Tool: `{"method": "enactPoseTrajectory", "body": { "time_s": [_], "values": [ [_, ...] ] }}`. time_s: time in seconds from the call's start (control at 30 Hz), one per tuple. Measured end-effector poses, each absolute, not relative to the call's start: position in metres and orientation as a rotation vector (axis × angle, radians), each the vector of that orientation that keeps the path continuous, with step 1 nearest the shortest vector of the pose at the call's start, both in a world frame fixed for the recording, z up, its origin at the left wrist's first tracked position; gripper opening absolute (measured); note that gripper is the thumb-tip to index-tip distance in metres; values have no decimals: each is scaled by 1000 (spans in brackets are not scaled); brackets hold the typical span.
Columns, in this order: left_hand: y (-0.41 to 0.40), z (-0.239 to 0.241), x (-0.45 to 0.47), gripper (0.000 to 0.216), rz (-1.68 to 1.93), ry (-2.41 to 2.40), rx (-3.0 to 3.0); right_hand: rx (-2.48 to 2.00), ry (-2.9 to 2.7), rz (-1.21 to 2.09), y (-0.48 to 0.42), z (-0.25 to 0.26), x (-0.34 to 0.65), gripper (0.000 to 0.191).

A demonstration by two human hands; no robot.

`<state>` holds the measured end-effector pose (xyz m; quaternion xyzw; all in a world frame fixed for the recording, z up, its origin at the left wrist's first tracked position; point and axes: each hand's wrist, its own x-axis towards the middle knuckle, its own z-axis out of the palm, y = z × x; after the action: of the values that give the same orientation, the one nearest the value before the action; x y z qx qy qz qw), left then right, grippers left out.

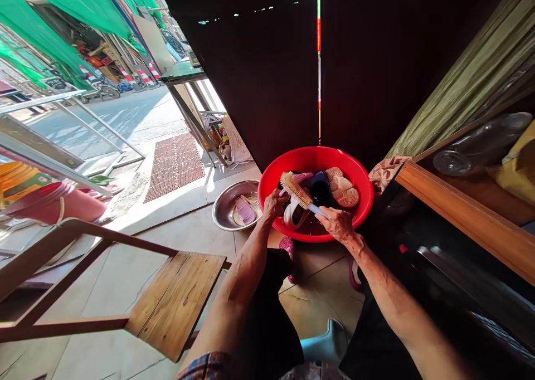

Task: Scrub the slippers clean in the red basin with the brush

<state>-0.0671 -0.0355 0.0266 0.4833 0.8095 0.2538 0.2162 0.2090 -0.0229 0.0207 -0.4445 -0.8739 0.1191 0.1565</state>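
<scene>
My right hand (pixel 336 223) is closed around the blue handle of a scrubbing brush (pixel 296 191) with yellowish bristles. Beside the brush head, at the left rim of a red basin (pixel 363 180), my left hand (pixel 274 203) grips a pink slipper (pixel 301 177), which the brush partly covers. In the basin lie a white shoe (pixel 293 215), a dark blue slipper (pixel 320 187) and a beige sole (pixel 343 187) turned upward. Left of the basin, a metal bowl (pixel 220 206) contains a pale purple slipper (pixel 244 210).
A wooden chair (pixel 179 296) stands at the lower left, with a pink bucket (pixel 54 201) beyond it. Dark door panels (pixel 267 79) rise behind the basin. On the right is a wooden shelf edge (pixel 468 218). A brown mat (pixel 175 165) lies by the doorway.
</scene>
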Motion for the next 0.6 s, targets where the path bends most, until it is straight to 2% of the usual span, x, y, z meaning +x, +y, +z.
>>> {"method": "enactPoseTrajectory", "body": {
  "time_s": [0.23,0.43,0.6],
  "values": [
    [-20,16,-59,28,626,2373,1452,-1125,-2520,376,-24,29,222,38],
    [-29,20,-64,34,826,2047,1278,-1557,-2421,373,5,32,224,35],
    [-45,26,-77,28,873,1941,1111,-1825,-2316,461,28,20,224,43]
  ]
}}
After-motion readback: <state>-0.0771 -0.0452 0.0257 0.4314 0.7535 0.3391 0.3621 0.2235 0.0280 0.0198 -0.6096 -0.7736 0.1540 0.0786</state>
